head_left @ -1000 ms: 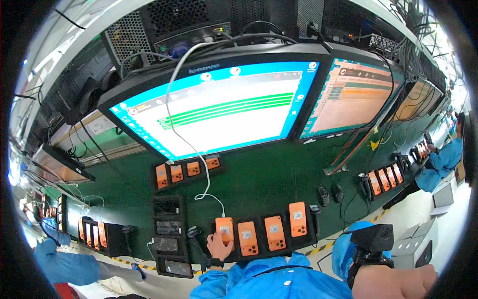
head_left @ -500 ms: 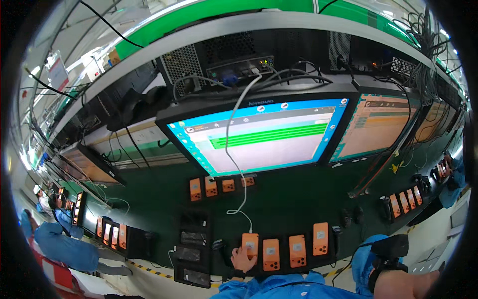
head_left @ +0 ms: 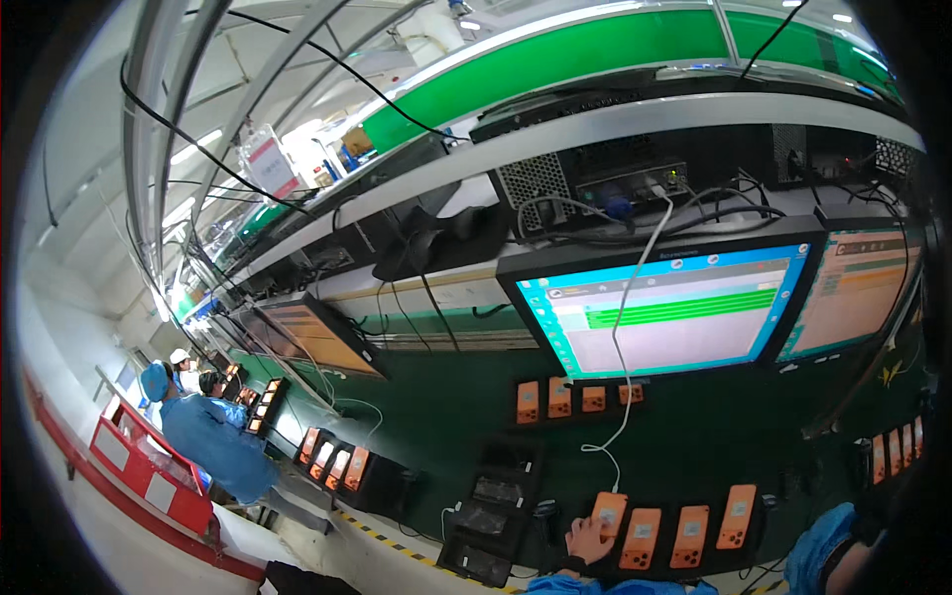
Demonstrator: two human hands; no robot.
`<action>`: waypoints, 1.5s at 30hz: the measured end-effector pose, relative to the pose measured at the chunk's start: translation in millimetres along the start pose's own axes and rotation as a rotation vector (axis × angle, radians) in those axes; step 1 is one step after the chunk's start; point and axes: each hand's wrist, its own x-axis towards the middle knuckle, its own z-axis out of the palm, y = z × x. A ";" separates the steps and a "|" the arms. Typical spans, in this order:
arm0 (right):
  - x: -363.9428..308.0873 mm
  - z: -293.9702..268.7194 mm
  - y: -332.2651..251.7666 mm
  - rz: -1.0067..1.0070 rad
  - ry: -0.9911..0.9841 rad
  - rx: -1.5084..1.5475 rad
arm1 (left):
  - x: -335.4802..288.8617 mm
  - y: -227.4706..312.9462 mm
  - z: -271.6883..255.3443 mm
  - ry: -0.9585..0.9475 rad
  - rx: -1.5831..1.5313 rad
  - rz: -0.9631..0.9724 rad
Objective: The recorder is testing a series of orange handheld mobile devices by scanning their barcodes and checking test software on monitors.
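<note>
Your left hand's [head_left: 587,543] fingers touch the flat orange rectangular phone [head_left: 615,509] near the dark-green counter's [head_left: 446,402] front edge, can't tell if gripped; best steady it lightly, thin white cable [head_left: 616,334] unstrained.

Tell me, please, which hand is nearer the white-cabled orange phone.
Left. The left hand touches the white-cabled orange phone at its lower left; the right arm, its hand unclear, is well to the right.
</note>
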 end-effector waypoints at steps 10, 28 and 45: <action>4.2 8.7 11.5 -0.035 -0.064 -0.125 | -4.6 -12.6 13.2 0.072 -0.030 -0.036; -4.8 1.0 -18.7 -0.503 -0.199 -0.557 | -2.4 -4.7 13.4 0.235 -0.034 -0.050; -5.9 -1.7 -41.7 -0.720 -0.244 -0.794 | -4.2 -6.9 13.5 0.253 -0.010 -0.036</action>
